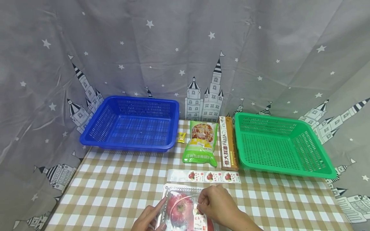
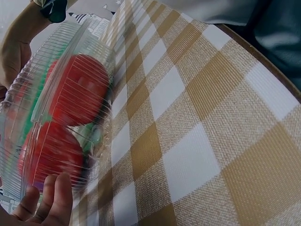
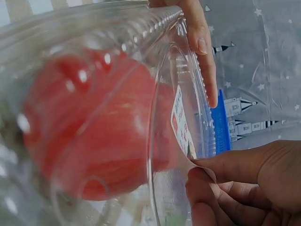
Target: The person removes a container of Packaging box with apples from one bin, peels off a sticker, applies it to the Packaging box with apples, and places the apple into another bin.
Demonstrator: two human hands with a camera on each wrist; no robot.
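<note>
A clear plastic clamshell box (image 1: 165, 205) with red round fruit (image 2: 81, 89) inside stands at the table's near edge. At its left side my left hand (image 1: 148, 216) holds the box, with fingertips against the ribbed wall in the left wrist view. Over the lid, my right hand (image 1: 218, 203) pinches the end of a white sticker label (image 1: 200, 221) between thumb and forefinger. The label's other part lies against the lid, while the pinched end curls up in the right wrist view. Behind the box lies a strip of similar labels (image 1: 209, 176), one end bare.
A blue basket (image 1: 130, 146) stands at the back left, a green basket (image 1: 286, 170) at the back right. Between them lie a small yellow packet (image 1: 181, 137), a green food bag (image 1: 200, 144) and a pasta box (image 1: 226, 144). A checkered cloth (image 1: 115, 183) covers the table.
</note>
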